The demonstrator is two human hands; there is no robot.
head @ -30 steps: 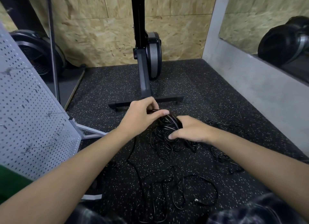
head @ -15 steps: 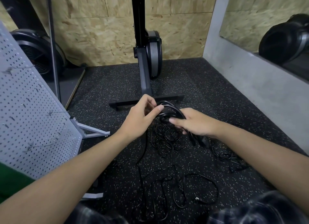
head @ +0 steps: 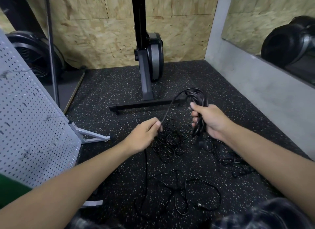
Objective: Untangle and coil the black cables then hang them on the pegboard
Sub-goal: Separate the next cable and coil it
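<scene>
Head view: right hand (head: 210, 122) grips a coil (head: 198, 99) above the floor (head: 110, 85); left hand (head: 144, 136) pinches its trailing cable (head: 167, 107). Limp and light, it looks likeliest to snag; hold near the coil

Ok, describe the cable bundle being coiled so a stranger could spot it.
Find the black machine stand at the wooden back wall, with its crossbar on the floor. Just in front of the bar's right end, the right hand grips a bunch of black cable loops. It is the only bundle held up; the other cables lie loose on the floor.
</scene>
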